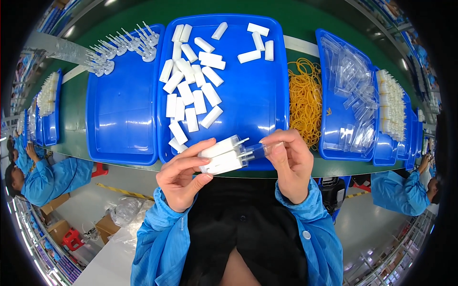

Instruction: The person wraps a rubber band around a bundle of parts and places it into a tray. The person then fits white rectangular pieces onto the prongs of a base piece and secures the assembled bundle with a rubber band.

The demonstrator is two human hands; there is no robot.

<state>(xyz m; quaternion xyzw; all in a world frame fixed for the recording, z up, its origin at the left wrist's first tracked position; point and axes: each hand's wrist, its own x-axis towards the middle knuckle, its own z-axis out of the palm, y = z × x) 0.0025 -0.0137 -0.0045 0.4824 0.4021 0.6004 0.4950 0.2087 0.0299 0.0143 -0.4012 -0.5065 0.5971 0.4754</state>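
White plastic pieces [222, 156] pinched by left hand [183, 178], right hand [291, 164] pinching clear cap [257, 151], over blue tray's near edge [267, 164]

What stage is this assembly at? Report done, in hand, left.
Done: no finished pile can be told for certain; the racks of white pieces at far right may be some. In hand: the left hand holds two white nozzle pieces side by side, and the right hand pinches a clear cap at their tips. Left: many loose white pieces in the middle blue tray, plus clear caps and yellow rubber bands.
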